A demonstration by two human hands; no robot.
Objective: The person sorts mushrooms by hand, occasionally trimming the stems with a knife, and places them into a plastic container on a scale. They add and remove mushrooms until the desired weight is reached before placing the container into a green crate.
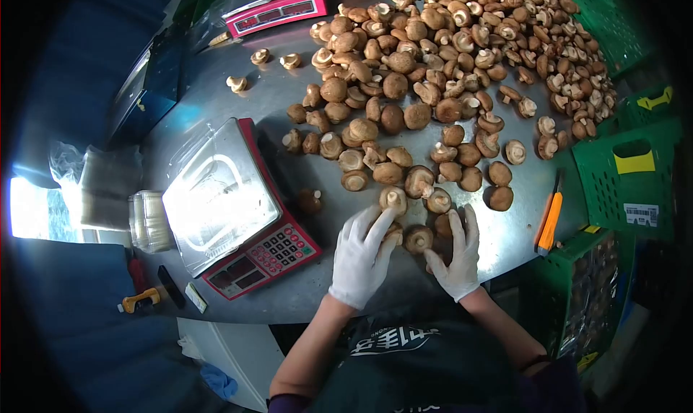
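Looking down on a metal table (296,131). Going left to right: blue fabric (79,297) hangs beyond the left side, with clear plastic bags (108,185) and a stack of clear trays (150,222) on the table's left side. Then a red scale (224,196) with a glare-washed plate, keypad towards me. A second scale (274,10) sits at the far side, three loose mushrooms (237,84) in front of it.

Left hand (361,258), white glove: fingers extended, a fingertip at a pale-stemmed mushroom (393,199). I can't tell if it grips anything. Right hand (456,258), also gloved: open, thumb and fingers spread around a few more, including a stem-up mushroom (419,239) between the hands. The main mushroom pile (447,45) runs from far centre to far right, thinning into single ones towards the hands. An orange-handled knife (550,222) lies right of them, and a green crate (628,175) stands beyond it.

Edges: the near rim curves under the red scale and past my wrists, with a dark apron (419,362) just below it. A lower green crate (595,283) holding packed goods sits off the right edge. For moving: metal shows between the red scale and left hand, with one mushroom (310,201) by the scale's side. More shows from right hand to knife. Forward, loose mushrooms box both hands in.
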